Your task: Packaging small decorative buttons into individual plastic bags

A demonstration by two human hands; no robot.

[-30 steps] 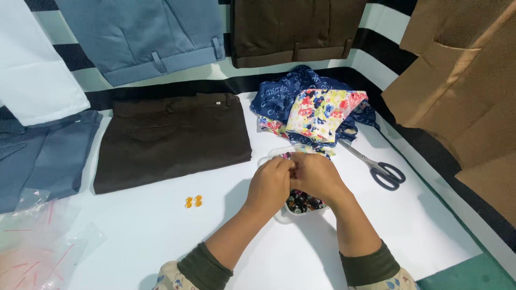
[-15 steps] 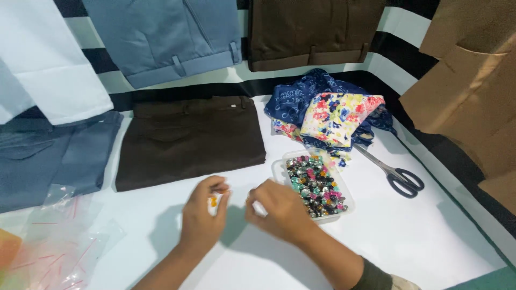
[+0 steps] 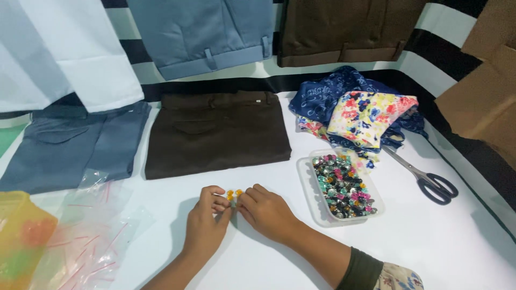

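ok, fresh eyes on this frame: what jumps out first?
Probably the two hands meeting at the centre of the white table: the left hand and right hand both pinch at small orange beads between their fingertips. Just right of them sits a clear tray packed with multicoloured beads, with black-handled scissors further right. Behind lie folded dark brown trousers and a bright floral cloth.

Your left hand (image 3: 204,228) and right hand (image 3: 267,213) meet on the surface (image 3: 457,247) at two small beads (image 3: 233,194). Folded trousers (image 3: 217,134) lie behind them; bead tray (image 3: 303,180) right, scissors (image 3: 424,177) further right, plastic bags (image 3: 91,231) left.
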